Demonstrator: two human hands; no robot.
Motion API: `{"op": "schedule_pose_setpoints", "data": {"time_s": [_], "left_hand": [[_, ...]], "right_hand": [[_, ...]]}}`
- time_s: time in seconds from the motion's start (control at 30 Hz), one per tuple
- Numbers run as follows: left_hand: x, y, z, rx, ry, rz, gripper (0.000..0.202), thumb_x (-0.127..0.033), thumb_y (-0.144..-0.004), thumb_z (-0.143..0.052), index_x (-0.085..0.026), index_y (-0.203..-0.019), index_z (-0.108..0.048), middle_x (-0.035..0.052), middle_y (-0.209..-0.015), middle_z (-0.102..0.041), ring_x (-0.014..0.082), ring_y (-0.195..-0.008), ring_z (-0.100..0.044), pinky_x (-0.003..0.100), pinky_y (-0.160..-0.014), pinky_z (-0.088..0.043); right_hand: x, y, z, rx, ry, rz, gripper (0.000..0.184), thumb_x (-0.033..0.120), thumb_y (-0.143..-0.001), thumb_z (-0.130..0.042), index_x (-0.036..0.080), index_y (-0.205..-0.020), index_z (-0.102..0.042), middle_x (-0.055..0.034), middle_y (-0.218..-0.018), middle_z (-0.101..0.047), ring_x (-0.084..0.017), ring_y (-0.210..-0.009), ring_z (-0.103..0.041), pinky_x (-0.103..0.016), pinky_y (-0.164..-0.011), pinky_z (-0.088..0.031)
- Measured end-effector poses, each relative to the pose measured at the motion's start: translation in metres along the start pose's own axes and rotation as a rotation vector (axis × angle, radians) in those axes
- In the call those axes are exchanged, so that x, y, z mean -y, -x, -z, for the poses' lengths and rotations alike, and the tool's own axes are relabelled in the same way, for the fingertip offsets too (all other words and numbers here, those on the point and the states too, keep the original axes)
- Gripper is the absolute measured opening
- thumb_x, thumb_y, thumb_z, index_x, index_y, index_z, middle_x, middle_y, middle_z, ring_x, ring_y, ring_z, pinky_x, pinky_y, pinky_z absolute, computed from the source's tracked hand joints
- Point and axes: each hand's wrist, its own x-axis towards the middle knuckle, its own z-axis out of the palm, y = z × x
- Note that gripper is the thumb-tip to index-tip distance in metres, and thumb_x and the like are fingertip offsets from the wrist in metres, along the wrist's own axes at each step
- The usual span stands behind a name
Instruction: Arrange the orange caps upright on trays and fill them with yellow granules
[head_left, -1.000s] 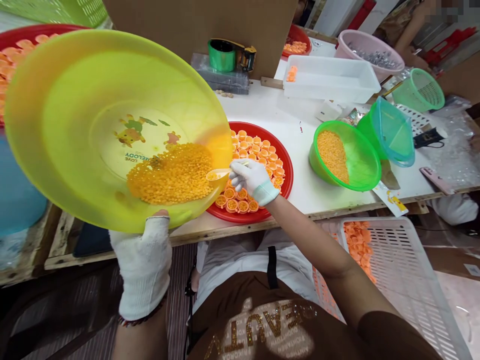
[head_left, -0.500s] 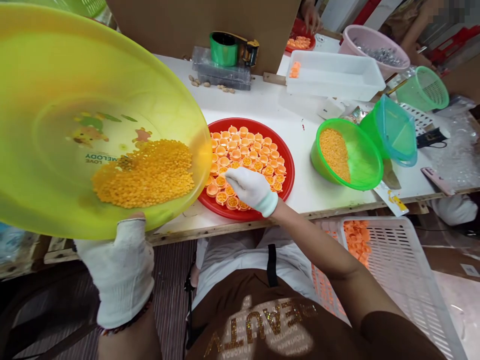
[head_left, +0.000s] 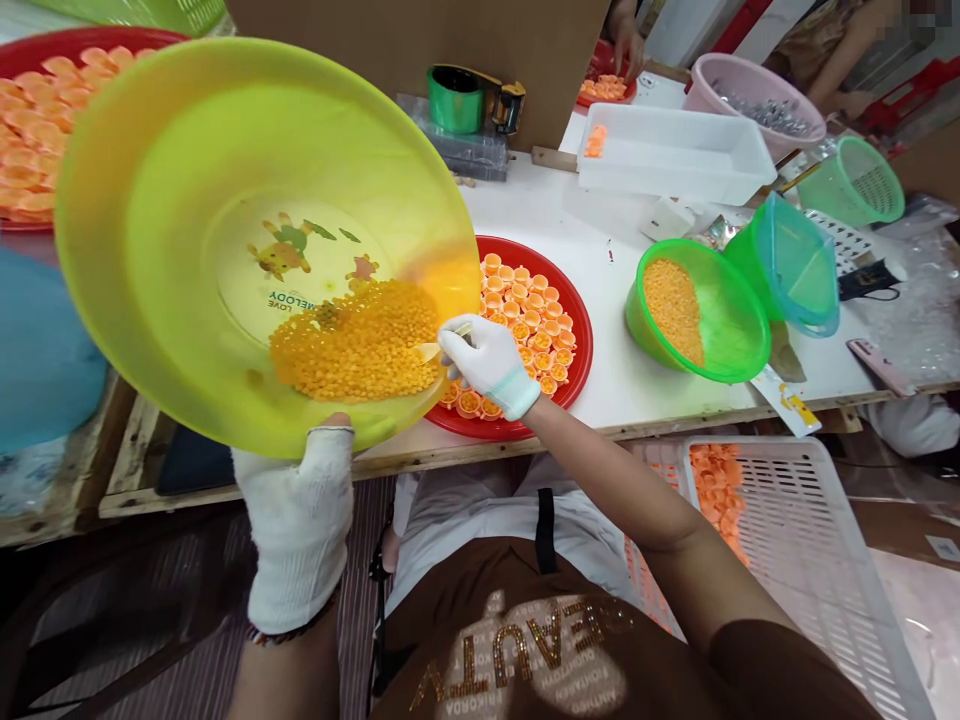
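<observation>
My left hand, in a white glove with bare thumb tip, grips the lower rim of a large yellow basin, tilted toward me. Small yellow beads lie heaped in its lower right part. My right hand, also gloved, pinches a small pale spoon, whose tip is at the beads. Below and behind that hand sits a red tray of small orange cups; several of the nearer cups hold yellow beads. The basin hides the tray's left side.
A green bowl with yellow grains stands at right, near a white bin. Green tape rests behind. Another red tray of orange pieces is at left. A white crate sits below the table edge. A co-worker's hand shows at the back.
The basin and my left hand have moved right, over part of the red tray. My right hand has shifted slightly left from above the cups to the basin's beads, and the spoon now shows.
</observation>
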Motion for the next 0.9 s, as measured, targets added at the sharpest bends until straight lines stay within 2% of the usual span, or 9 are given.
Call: {"op": "schedule_pose_setpoints", "data": {"time_s": [0.1,0.33,0.43,0.53,0.6,0.67,0.73,0.8,0.9], "left_hand": [[0.002,0.0,0.0,-0.009,0.014,0.02,0.056,-0.026,-0.075,-0.077,-0.022,-0.129,-0.065,0.008,-0.14,-0.067,0.0284,-0.131,-0.063,0.045,-0.123,-0.044],[0.012,-0.009,0.009,-0.045,0.0,-0.099,0.073,-0.025,-0.069,-0.078,-0.013,-0.139,-0.063,0.0122,-0.141,-0.066,0.0312,-0.132,-0.063,0.046,-0.12,-0.045],[0.01,-0.013,0.012,-0.112,-0.012,-0.133,0.073,-0.024,-0.068,-0.079,-0.012,-0.139,-0.064,0.0117,-0.139,-0.067,0.0293,-0.13,-0.064,0.043,-0.12,-0.046],[0.008,-0.015,0.013,-0.155,-0.027,-0.163,0.069,-0.023,-0.068,-0.078,-0.011,-0.135,-0.065,0.0116,-0.138,-0.068,0.0286,-0.131,-0.063,0.042,-0.121,-0.044],[0.009,-0.016,0.015,-0.159,-0.02,-0.171,0.067,-0.022,-0.068,-0.077,-0.01,-0.133,-0.066,0.0108,-0.133,-0.07,0.0294,-0.131,-0.063,0.044,-0.122,-0.044],[0.01,-0.016,0.017,-0.165,-0.007,-0.165,0.068,-0.022,-0.066,-0.076,-0.011,-0.133,-0.065,0.0092,-0.126,-0.073,0.0302,-0.13,-0.063,0.046,-0.122,-0.044],[0.011,-0.016,0.018,-0.17,0.0,-0.162,0.066,-0.021,-0.066,-0.076,-0.011,-0.131,-0.067,0.0087,-0.123,-0.074,0.0301,-0.129,-0.064,0.046,-0.121,-0.045],[0.011,-0.015,0.018,-0.155,-0.006,-0.173,0.061,-0.022,-0.068,-0.077,-0.011,-0.128,-0.068,0.0096,-0.127,-0.072,0.0289,-0.129,-0.064,0.043,-0.122,-0.045],[0.008,-0.014,0.017,-0.136,-0.008,-0.179,0.062,-0.023,-0.069,-0.08,-0.012,-0.129,-0.068,0.0102,-0.138,-0.068,0.0268,-0.13,-0.063,0.04,-0.121,-0.045]], "right_hand": [[0.001,0.002,0.004,-0.018,-0.195,-0.16,0.005,0.022,-0.093,-0.059,0.019,-0.091,-0.063,0.0025,-0.068,-0.067,-0.009,-0.05,-0.061,-0.019,-0.04,-0.045],[-0.008,0.003,0.031,0.026,-0.469,-0.198,0.015,0.032,-0.09,-0.069,0.018,-0.091,-0.063,0.003,-0.069,-0.066,-0.007,-0.053,-0.06,-0.016,-0.041,-0.047],[-0.012,0.007,0.038,0.008,-0.396,-0.188,0.017,0.034,-0.09,-0.069,0.018,-0.092,-0.064,0.0024,-0.07,-0.066,-0.008,-0.054,-0.061,-0.018,-0.042,-0.047],[-0.019,0.012,0.039,-0.027,-0.208,-0.126,0.013,0.032,-0.093,-0.062,0.019,-0.094,-0.064,0.0015,-0.071,-0.067,-0.011,-0.055,-0.063,-0.021,-0.046,-0.048],[-0.027,0.014,0.037,-0.03,-0.027,0.016,0.012,0.03,-0.094,-0.058,0.02,-0.091,-0.064,0.0011,-0.073,-0.067,-0.012,-0.061,-0.064,-0.024,-0.056,-0.052],[-0.034,0.016,0.034,-0.025,0.148,0.225,0.014,0.029,-0.095,-0.056,0.021,-0.087,-0.064,-0.0004,-0.078,-0.068,-0.014,-0.071,-0.066,-0.028,-0.07,-0.054],[-0.04,0.016,0.032,-0.024,0.255,0.378,0.015,0.029,-0.096,-0.055,0.021,-0.087,-0.065,-0.0021,-0.084,-0.069,-0.015,-0.079,-0.065,-0.03,-0.08,-0.053],[-0.041,0.015,0.032,-0.044,0.254,0.374,0.015,0.03,-0.096,-0.055,0.021,-0.089,-0.065,-0.002,-0.083,-0.069,-0.015,-0.078,-0.065,-0.03,-0.08,-0.053],[-0.039,0.013,0.037,-0.092,0.091,0.132,0.014,0.032,-0.096,-0.056,0.021,-0.093,-0.064,0.001,-0.075,-0.066,-0.014,-0.065,-0.064,-0.026,-0.063,-0.052]]}}
